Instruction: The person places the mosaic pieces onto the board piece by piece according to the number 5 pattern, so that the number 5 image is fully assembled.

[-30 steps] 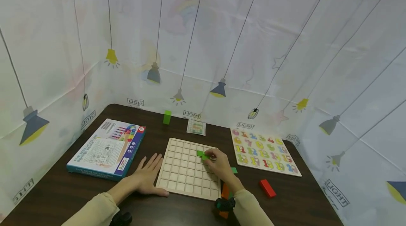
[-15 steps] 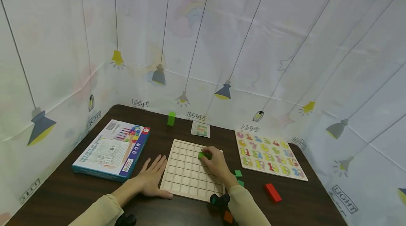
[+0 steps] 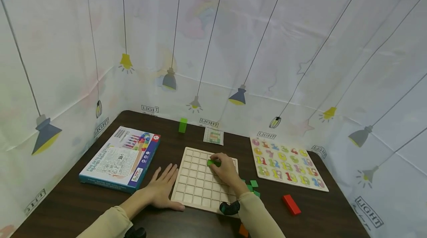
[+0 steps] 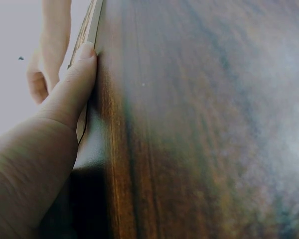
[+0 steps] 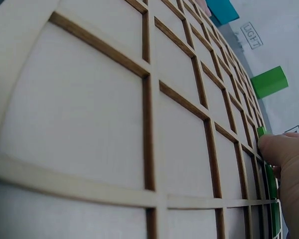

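My left hand (image 3: 161, 192) lies flat with fingers spread along the left side of the wooden grid board (image 3: 193, 183); its thumb (image 4: 72, 92) reaches the near edge in the left wrist view. Over the board's far right part, my right hand (image 3: 226, 170) pinches a green square tile (image 3: 218, 163) between thumb and curled fingers, low at the grid. Another green tile (image 3: 209, 162) sits just left of it on the board. In the right wrist view the thumb (image 5: 284, 154) is beside green pieces (image 5: 271, 183), partly hidden by the hand.
A boxed game (image 3: 115, 162) lies at the left. Farther back are a green block (image 3: 182, 125) and a pattern card (image 3: 213, 136). A number puzzle board (image 3: 287, 164), a red block (image 3: 291, 204), loose green tiles (image 3: 254, 183) and an orange block (image 3: 243, 230) are at the right.
My right hand has shifted slightly left over the board, bringing its green tile close beside the other one. The left hand stays put while the head view turns a little left.
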`<state>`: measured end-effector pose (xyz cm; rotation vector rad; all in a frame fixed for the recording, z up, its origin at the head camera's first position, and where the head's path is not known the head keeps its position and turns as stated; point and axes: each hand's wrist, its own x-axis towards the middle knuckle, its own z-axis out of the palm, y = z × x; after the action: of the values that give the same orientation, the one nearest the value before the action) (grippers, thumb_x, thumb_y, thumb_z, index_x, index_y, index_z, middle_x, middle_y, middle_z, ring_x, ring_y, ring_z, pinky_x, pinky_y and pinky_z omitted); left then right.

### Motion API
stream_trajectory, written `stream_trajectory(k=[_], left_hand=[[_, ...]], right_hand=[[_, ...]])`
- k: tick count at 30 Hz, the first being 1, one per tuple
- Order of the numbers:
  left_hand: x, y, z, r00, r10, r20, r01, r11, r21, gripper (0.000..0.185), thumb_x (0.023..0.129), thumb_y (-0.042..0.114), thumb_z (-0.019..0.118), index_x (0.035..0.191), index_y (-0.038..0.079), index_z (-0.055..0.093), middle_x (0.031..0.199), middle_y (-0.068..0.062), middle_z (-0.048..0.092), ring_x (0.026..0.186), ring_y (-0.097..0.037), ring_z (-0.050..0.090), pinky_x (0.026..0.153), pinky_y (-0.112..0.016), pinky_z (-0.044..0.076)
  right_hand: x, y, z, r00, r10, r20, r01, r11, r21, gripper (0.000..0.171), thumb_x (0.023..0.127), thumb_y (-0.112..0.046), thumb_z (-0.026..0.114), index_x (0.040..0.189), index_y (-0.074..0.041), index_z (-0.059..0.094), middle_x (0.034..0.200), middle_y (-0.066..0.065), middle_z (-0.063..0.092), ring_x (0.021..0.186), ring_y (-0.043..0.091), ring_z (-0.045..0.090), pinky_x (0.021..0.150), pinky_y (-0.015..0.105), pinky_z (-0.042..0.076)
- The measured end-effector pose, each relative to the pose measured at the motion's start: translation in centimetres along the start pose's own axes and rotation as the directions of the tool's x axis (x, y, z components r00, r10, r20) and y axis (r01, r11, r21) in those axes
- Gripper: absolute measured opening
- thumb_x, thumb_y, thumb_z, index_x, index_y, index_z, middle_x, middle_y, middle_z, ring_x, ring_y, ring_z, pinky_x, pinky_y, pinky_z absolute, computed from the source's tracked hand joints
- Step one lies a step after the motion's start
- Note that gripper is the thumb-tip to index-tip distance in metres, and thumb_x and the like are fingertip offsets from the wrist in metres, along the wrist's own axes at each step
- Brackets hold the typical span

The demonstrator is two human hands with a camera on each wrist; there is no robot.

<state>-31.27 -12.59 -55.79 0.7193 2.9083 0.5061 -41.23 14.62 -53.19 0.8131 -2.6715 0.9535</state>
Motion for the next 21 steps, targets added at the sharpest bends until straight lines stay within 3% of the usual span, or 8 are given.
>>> stream_trajectory(k=[21], left_hand=[[-0.31,0.68,-0.84,1.000,-0.013,0.017,0.014,0.999,-0.029,0.130,0.062,0.092,0.042,0.152,0.004,0.011,0.157,-0.013,0.000,0.143,-0.028,-0.007,0.108,-0.057,-0.008]], right_hand=[[0.11,-0.28,-0.43,0.999,0.034,0.024,-0.035,0.999,0.008,0.028,0.085,-0.011,0.070,0.112,-0.005,0.065,0.108,0.005,0.063,0.102,0.024,0.056,0.085,0.040,0.048]])
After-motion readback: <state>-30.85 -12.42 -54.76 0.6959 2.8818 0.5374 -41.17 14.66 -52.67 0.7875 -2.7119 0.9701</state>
